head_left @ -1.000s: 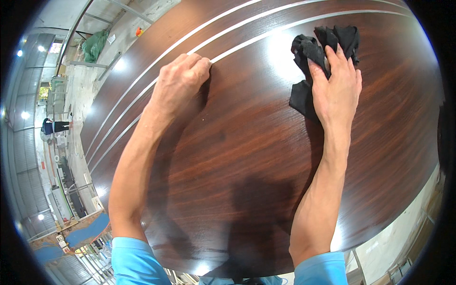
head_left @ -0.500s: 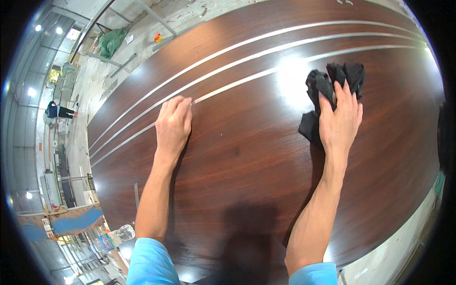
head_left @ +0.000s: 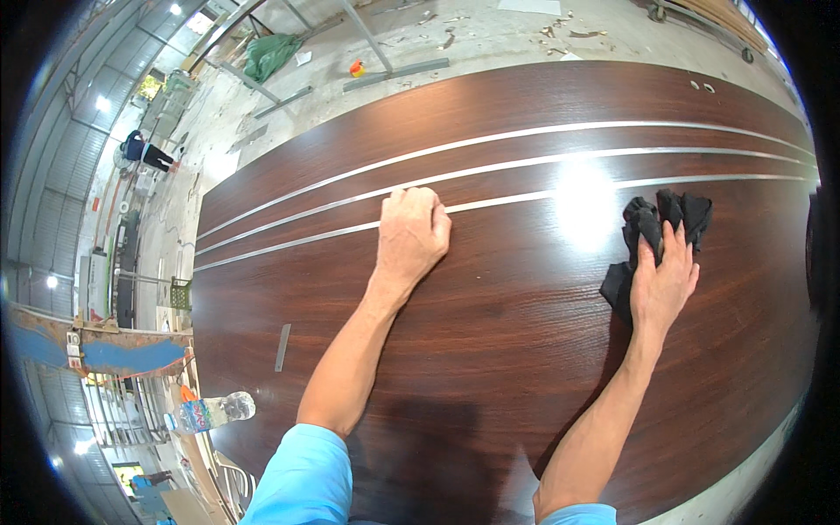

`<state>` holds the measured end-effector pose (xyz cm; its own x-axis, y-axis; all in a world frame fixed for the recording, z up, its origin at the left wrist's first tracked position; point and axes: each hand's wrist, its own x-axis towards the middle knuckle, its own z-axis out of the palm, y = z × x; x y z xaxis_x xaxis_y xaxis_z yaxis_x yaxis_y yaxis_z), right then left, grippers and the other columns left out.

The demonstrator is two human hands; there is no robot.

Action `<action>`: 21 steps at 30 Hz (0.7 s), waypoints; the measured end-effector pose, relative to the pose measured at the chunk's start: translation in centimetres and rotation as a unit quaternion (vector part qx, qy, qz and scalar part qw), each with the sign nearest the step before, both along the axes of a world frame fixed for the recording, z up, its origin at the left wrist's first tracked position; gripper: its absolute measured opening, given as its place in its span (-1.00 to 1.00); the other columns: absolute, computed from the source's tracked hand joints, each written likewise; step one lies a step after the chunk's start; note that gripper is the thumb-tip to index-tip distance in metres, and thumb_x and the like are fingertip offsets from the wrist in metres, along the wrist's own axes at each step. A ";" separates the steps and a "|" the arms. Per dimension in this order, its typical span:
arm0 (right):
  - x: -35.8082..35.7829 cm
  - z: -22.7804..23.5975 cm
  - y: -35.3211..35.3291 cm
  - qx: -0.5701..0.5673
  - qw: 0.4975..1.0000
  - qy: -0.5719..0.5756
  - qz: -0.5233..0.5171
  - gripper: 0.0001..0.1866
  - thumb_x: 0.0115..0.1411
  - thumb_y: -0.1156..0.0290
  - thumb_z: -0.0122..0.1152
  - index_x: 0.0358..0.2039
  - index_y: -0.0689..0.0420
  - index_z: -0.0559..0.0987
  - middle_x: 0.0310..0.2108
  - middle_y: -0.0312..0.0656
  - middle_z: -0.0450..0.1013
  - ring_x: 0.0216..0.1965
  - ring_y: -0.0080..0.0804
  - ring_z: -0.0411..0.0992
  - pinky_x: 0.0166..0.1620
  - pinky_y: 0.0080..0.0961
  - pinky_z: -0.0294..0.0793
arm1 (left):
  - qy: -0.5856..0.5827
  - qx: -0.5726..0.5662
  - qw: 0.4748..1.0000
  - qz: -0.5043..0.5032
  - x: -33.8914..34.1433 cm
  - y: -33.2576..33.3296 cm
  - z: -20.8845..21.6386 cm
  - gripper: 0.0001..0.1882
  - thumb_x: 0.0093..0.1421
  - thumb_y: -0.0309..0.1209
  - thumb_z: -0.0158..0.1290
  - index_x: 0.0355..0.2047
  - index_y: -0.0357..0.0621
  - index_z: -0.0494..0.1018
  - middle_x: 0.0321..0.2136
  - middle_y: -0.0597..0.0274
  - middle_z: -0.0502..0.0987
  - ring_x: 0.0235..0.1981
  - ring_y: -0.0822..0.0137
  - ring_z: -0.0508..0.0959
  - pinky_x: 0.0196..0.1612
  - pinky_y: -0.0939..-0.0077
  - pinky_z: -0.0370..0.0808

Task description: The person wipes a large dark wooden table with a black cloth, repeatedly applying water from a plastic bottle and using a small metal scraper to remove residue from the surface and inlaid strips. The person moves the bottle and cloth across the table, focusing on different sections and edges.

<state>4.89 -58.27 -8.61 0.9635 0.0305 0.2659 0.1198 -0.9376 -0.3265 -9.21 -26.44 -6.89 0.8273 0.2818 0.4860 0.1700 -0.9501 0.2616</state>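
A large dark brown wood-grain panel (head_left: 490,341) lies in front of me, with three pale metallic strips (head_left: 490,205) running across its far part. My left hand (head_left: 411,229) is closed in a fist over the nearest strip. Its fingertips are tucked under, so whatever they may pinch is hidden. Farther right, my right hand (head_left: 663,284) grips a crumpled black cloth (head_left: 643,229) just on the near side of that same strip. The cloth rests on the panel, bunched under and ahead of the fingers.
A clear plastic bottle (head_left: 210,412) lies at the panel's left edge. Near it is a short grey strip (head_left: 282,347). Two small holes (head_left: 703,87) show at the far right. Beyond stand a metal frame (head_left: 366,35) and a green sheet (head_left: 273,58). Another person (head_left: 147,150) is far left.
My left hand has slid rightward along the nearest strip, closer to the cloth. My right hand keeps its hold on the cloth. The whole view has shifted, showing more floor beyond the panel.
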 end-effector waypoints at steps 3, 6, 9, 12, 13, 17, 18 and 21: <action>0.1 -0.3 0.0 -0.010 1.000 -0.002 0.003 -0.42 0.42 0.09 0.17 0.36 0.08 0.50 0.47 -0.13 0.29 0.48 0.01 0.20 0.53 0.13 -0.04 | -0.028 0.003 1.000 -0.006 -0.3 -0.2 -0.4 -0.93 0.25 -0.50 0.16 -0.34 -0.21 0.48 -0.38 0.04 0.53 -0.26 -0.01 0.50 -0.10 0.10 0.43; 0.1 -0.4 -0.3 -0.005 1.000 -0.014 0.024 -0.43 0.43 0.10 0.17 0.36 0.08 0.49 0.47 -0.13 0.29 0.48 0.02 0.21 0.53 0.13 -0.04 | -0.014 0.019 1.000 0.000 -0.9 -0.3 -0.3 -0.93 0.27 -0.49 0.17 -0.31 -0.20 0.51 -0.36 0.06 0.55 -0.24 0.01 0.51 -0.10 0.10 0.46; 0.2 -0.6 -0.6 -0.007 0.999 -0.018 0.030 -0.42 0.43 0.10 0.16 0.36 0.08 0.48 0.47 -0.12 0.29 0.47 0.02 0.21 0.53 0.13 -0.04 | -0.004 0.012 0.999 -0.049 -1.8 1.5 0.6 -0.92 0.28 -0.48 0.19 -0.29 -0.20 0.52 -0.35 0.07 0.55 -0.25 0.01 0.52 -0.13 0.10 0.49; 0.2 -0.7 -0.8 0.010 0.999 -0.022 0.037 -0.41 0.43 0.07 0.15 0.36 0.10 0.48 0.47 -0.11 0.30 0.47 0.04 0.21 0.53 0.14 -0.05 | 0.034 0.055 0.998 -0.023 -2.7 5.8 1.9 -0.92 0.29 -0.49 0.21 -0.23 -0.21 0.59 -0.25 0.07 0.62 -0.18 -0.01 0.60 -0.12 0.17 0.57; 0.1 -0.8 -0.8 0.010 0.999 -0.017 0.036 -0.41 0.43 0.07 0.15 0.36 0.11 0.49 0.47 -0.11 0.31 0.47 0.04 0.21 0.53 0.14 -0.06 | 0.035 0.055 0.998 0.000 -2.8 7.2 2.1 -0.92 0.29 -0.50 0.21 -0.22 -0.22 0.61 -0.22 0.08 0.64 -0.16 -0.01 0.62 -0.12 0.19 0.58; 0.0 -0.6 -0.7 0.013 0.999 -0.024 0.039 -0.42 0.43 0.08 0.15 0.35 0.11 0.50 0.46 -0.10 0.32 0.47 0.03 0.21 0.54 0.14 -0.07 | 0.086 0.061 0.992 -0.066 -2.7 10.1 2.3 -0.89 0.29 -0.50 0.21 -0.19 -0.22 0.64 -0.21 0.08 0.67 -0.16 0.03 0.66 -0.11 0.21 0.60; 0.0 -0.5 -0.7 0.013 0.999 -0.024 0.038 -0.42 0.43 0.08 0.15 0.34 0.11 0.50 0.45 -0.10 0.32 0.47 0.02 0.21 0.54 0.13 -0.07 | 0.095 0.054 0.992 -0.065 -2.5 10.2 2.3 -0.89 0.28 -0.50 0.22 -0.20 -0.22 0.64 -0.22 0.08 0.67 -0.18 0.03 0.66 -0.12 0.21 0.60; 0.0 -0.3 -0.6 0.020 0.999 -0.022 0.036 -0.44 0.43 0.10 0.16 0.34 0.11 0.50 0.45 -0.09 0.33 0.47 0.03 0.22 0.54 0.12 -0.07 | 0.106 0.037 0.992 -0.066 -2.1 10.2 2.6 -0.90 0.28 -0.49 0.22 -0.21 -0.21 0.62 -0.26 0.08 0.66 -0.20 0.03 0.66 -0.14 0.20 0.60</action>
